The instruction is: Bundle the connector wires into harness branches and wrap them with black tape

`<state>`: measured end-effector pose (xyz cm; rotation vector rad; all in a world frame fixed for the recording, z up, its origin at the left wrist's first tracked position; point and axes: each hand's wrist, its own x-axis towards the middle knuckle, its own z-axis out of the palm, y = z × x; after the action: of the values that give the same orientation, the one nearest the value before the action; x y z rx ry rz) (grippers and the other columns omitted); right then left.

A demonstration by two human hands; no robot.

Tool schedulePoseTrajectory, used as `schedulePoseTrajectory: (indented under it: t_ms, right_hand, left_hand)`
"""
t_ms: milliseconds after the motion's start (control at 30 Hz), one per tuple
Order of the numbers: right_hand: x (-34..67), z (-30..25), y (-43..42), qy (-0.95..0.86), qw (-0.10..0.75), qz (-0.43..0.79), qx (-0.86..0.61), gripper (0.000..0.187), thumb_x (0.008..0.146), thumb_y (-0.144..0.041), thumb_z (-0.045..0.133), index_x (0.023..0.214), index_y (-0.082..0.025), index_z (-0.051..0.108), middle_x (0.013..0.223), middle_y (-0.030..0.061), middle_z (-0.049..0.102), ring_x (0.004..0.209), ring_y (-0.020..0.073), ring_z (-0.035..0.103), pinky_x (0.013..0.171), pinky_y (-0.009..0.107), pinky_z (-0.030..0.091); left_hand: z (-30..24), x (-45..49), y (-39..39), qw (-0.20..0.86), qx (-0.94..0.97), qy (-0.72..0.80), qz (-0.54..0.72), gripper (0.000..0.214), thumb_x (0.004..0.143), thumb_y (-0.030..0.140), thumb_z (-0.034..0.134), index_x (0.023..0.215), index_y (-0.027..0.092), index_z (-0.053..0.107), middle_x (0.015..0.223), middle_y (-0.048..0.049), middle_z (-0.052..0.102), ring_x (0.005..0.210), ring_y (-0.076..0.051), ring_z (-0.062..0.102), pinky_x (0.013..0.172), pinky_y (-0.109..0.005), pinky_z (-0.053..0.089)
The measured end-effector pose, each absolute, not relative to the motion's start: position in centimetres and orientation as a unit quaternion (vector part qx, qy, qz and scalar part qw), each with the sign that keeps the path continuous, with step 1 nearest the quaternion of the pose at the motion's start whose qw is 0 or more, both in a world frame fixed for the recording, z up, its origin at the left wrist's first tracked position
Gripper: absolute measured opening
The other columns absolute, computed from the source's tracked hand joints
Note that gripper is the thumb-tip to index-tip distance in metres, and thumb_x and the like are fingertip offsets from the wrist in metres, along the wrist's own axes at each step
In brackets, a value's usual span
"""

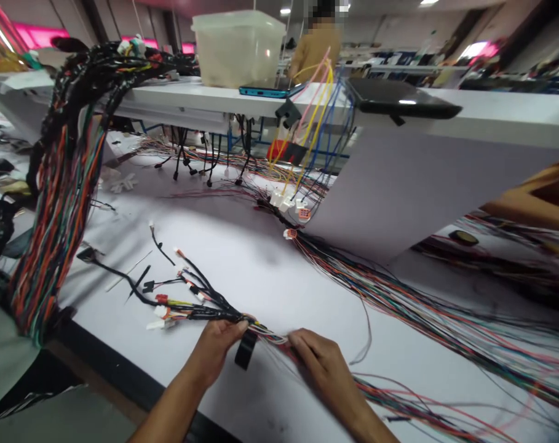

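Observation:
A wire harness (214, 296) lies across the white tabletop, its black-taped branches fanning out to the left. My left hand (218, 344) is closed on the harness where the branches join, thumb on top. Just below that grip hangs a strip of black tape (246, 349). Farther right, my right hand (317, 355) pinches the loose, untaped wires (270, 336) of the same harness. Red and white connectors (161, 299) sit at the branch ends. Beyond my right hand the loose wires (399, 400) spread toward the lower right.
A long bundle of coloured wires (380, 277) crosses the table behind my hands. At left a thick harness (62, 203) droops from the raised shelf (168, 98), which carries a plastic bin (237, 49) and a phone (270, 91). Another person's arm (537, 197) shows at right.

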<state>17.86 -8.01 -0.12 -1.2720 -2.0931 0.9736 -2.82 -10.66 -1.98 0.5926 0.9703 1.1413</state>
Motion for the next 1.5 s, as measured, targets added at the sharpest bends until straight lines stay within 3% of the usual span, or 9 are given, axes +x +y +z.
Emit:
schedulePoseTrajectory:
  t_ms: [267,467,600,767,933,1033,1133,1300,1500]
  right_hand:
    - [18.9,-2.1,-7.5,-0.797,0.204,0.376,-0.427,0.038,0.097,-0.036,0.033,0.064,-0.020,0.044,0.059,-0.0032,0.046,0.055,0.0111,0.045,0.054,0.021,0.035]
    - [19.2,-2.8,-8.1,-0.869,0.253,0.249,-0.345,0.021,0.094,-0.026,0.043,0.077,-0.019,0.053,0.062,-0.0009,0.052,0.054,0.0113,0.047,0.053,0.023,0.034]
    - [18.9,-2.3,-9.3,-0.893,0.289,0.194,-0.285,0.013,0.088,-0.024,0.053,0.077,-0.018,0.056,0.061,0.0005,0.053,0.053,0.0130,0.048,0.051,0.025,0.035]
    - [17.8,-0.4,-8.8,-0.782,0.359,0.294,-0.416,0.025,0.093,-0.030,0.043,0.079,-0.020,0.060,0.081,0.0066,0.061,0.077,0.0192,0.059,0.070,0.030,0.046]
    - [15.1,1.5,-5.8,-0.742,0.169,0.559,-0.329,0.034,0.086,-0.043,0.056,0.113,-0.022,0.060,0.107,0.0070,0.064,0.101,0.0221,0.059,0.091,0.036,0.044]
    - [13.3,1.6,-5.0,-0.774,0.050,0.592,-0.219,0.049,0.076,-0.051,0.065,0.114,-0.020,0.060,0.104,0.0072,0.064,0.094,0.0217,0.061,0.085,0.035,0.048]
    - [12.4,1.3,-4.5,-0.815,0.018,0.538,-0.213,0.041,0.075,-0.050,0.066,0.099,-0.017,0.066,0.088,0.0050,0.066,0.078,0.0194,0.062,0.070,0.031,0.051]
    - [13.4,3.4,-2.5,-0.877,0.148,0.348,-0.297,0.016,0.085,-0.031,0.056,0.091,-0.018,0.063,0.090,0.0058,0.062,0.084,0.0198,0.055,0.075,0.033,0.044]
    - [13.0,8.4,-6.8,-0.968,0.122,-0.105,-0.190,0.020,0.090,-0.013,0.045,0.094,-0.019,0.063,0.082,0.0061,0.064,0.071,0.0181,0.052,0.064,0.030,0.037]
  left_hand:
    - [-2.3,-3.1,-10.3,0.710,0.261,0.411,0.509,0.034,0.075,0.036,0.070,0.097,0.009,0.071,0.088,-0.0115,0.072,0.086,-0.022,0.063,0.088,-0.033,0.042]
    - [-3.0,-3.5,-10.4,0.694,0.196,0.427,0.546,0.032,0.072,0.034,0.073,0.100,0.019,0.067,0.091,-0.0032,0.067,0.090,-0.016,0.060,0.087,-0.027,0.042]
    - [-2.7,-3.7,-10.5,0.705,0.203,0.401,0.548,0.034,0.077,0.043,0.066,0.096,0.015,0.068,0.088,-0.0072,0.068,0.089,-0.019,0.061,0.087,-0.031,0.042]
    - [-2.1,-4.2,-10.9,0.721,0.236,0.334,0.559,0.034,0.078,0.042,0.065,0.093,0.013,0.071,0.095,-0.0120,0.068,0.097,-0.024,0.059,0.090,-0.035,0.042]
    - [-1.1,-4.5,-11.5,0.695,0.314,0.292,0.577,0.029,0.080,0.038,0.063,0.095,0.015,0.072,0.122,-0.0108,0.059,0.114,-0.027,0.049,0.097,-0.034,0.037]
    - [-0.7,-4.6,-11.9,0.679,0.349,0.284,0.580,0.029,0.080,0.039,0.063,0.094,0.016,0.073,0.133,-0.0083,0.052,0.116,-0.026,0.047,0.096,-0.031,0.036]
    - [-0.7,-4.5,-12.0,0.679,0.338,0.307,0.576,0.036,0.077,0.045,0.064,0.096,0.016,0.073,0.115,-0.0094,0.063,0.102,-0.023,0.055,0.085,-0.030,0.042]
    - [-1.9,-4.0,-11.2,0.650,0.252,0.396,0.598,0.045,0.061,0.052,0.075,0.078,0.010,0.072,0.078,-0.0094,0.069,0.078,-0.019,0.060,0.070,-0.028,0.046]
    - [-2.7,-3.5,-10.3,0.631,0.207,0.460,0.590,0.054,0.053,0.061,0.074,0.070,0.010,0.066,0.054,-0.0044,0.061,0.045,-0.013,0.051,0.044,-0.025,0.039]
